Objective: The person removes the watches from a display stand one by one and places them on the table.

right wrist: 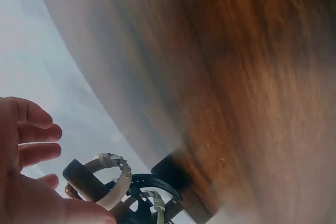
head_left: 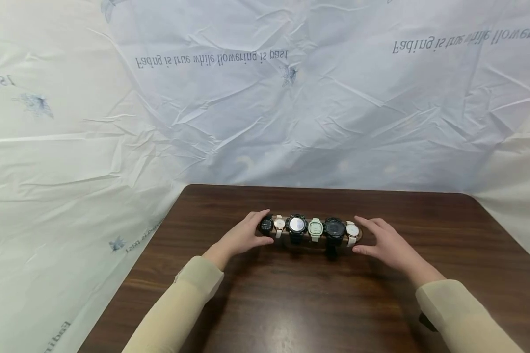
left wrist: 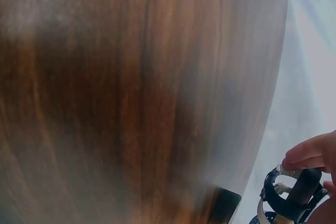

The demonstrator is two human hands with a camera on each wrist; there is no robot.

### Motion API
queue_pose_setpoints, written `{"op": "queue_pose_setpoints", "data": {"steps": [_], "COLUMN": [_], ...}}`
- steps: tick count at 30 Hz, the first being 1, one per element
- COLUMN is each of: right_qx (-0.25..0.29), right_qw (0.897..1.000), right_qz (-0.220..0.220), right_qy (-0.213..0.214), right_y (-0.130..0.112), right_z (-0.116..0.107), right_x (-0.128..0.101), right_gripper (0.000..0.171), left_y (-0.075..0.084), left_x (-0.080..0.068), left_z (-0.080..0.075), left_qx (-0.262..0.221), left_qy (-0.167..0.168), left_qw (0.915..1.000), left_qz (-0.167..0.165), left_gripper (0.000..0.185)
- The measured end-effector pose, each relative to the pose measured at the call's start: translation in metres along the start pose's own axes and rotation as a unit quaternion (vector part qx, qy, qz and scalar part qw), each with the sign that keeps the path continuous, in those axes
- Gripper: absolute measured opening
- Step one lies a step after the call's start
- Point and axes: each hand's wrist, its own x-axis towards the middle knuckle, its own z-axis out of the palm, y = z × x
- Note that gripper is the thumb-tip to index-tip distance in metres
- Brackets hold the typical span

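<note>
Watch stand [head_left: 311, 243] sits on the dark wood surface [head_left: 318, 304], toward its far edge, lying crosswise. Six watches strapped round it in a row: at its left end a black watch [head_left: 266, 225], then a small pale-strap one [head_left: 279, 224], a black one with a silver dial [head_left: 296, 225], a mint green square one [head_left: 315, 228], a big black one [head_left: 334, 228], and a white-strap watch [head_left: 352, 230] at the right end. Left hand [head_left: 243, 236] grips the stand's left end, fingers [left wrist: 307, 153] curled over the black watch. Right hand [head_left: 386, 243] is at the stand's right end, fingers [right wrist: 32, 132] straight and spread, thumb just beside the white-strap watch; contact unclear. Crinkled plastic sheet [head_left: 265, 108] hangs behind the stand.
</note>
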Motion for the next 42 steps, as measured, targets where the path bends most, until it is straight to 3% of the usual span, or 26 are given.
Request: {"op": "queue_pose_setpoints", "data": {"steps": [10,42], "right_qx": [0.015,0.044], "right_qw": [1.0,0.999], "right_qz": [0.005,-0.011], "right_qy": [-0.008,-0.02], "right_y": [-0.003,-0.011], "right_z": [0.002,-0.003], "right_x": [0.006,0.016], "right_gripper": [0.077,0.062], "left_y": [-0.004,-0.004], "left_x": [0.006,0.011], "left_z": [0.0,-0.001], "left_qx": [0.012,0.03], "left_qy": [0.013,0.01], "left_qw": [0.9998,0.9995], "left_qz": [0.008,0.008], "left_gripper": [0.066,0.068]}}
